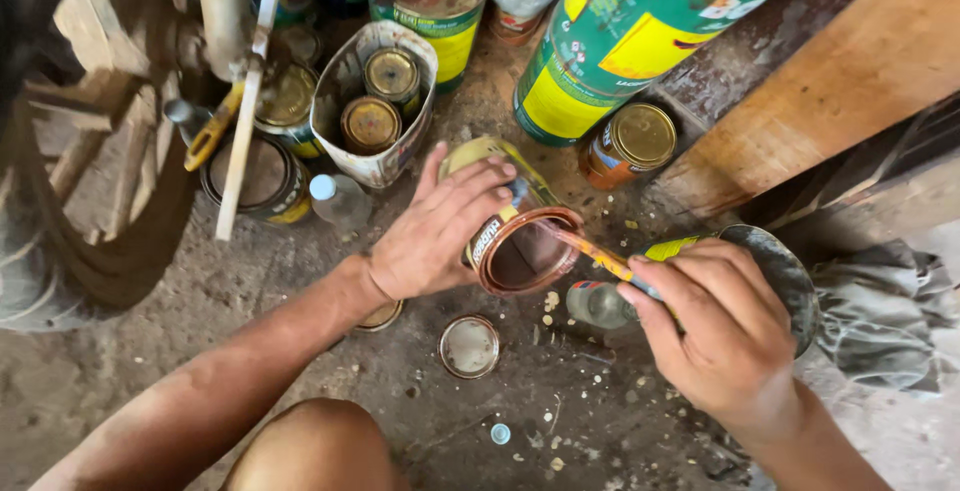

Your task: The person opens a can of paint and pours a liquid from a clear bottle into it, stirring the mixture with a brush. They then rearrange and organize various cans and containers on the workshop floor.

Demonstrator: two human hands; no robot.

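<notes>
the left hand (430,236) is wrapped shut around the side of an open paint can (510,241), tilting it on the dirt floor just in front of the big green-and-yellow drum (610,41). the right hand (725,326) pinches a stir stick (590,251), tip inside the can. the tin looks rigid but probably slick with paint, so the wall is the safer hold.

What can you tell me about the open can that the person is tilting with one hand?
The open can is a small round metal tin with a yellow printed label and a rim stained reddish brown. It holds dark brown liquid. Its lid is off and it leans with its mouth toward the camera, low over the dirty ground. The left hand grips its side. A paint-smeared stick, held by the right hand, reaches in over its rim.
</notes>
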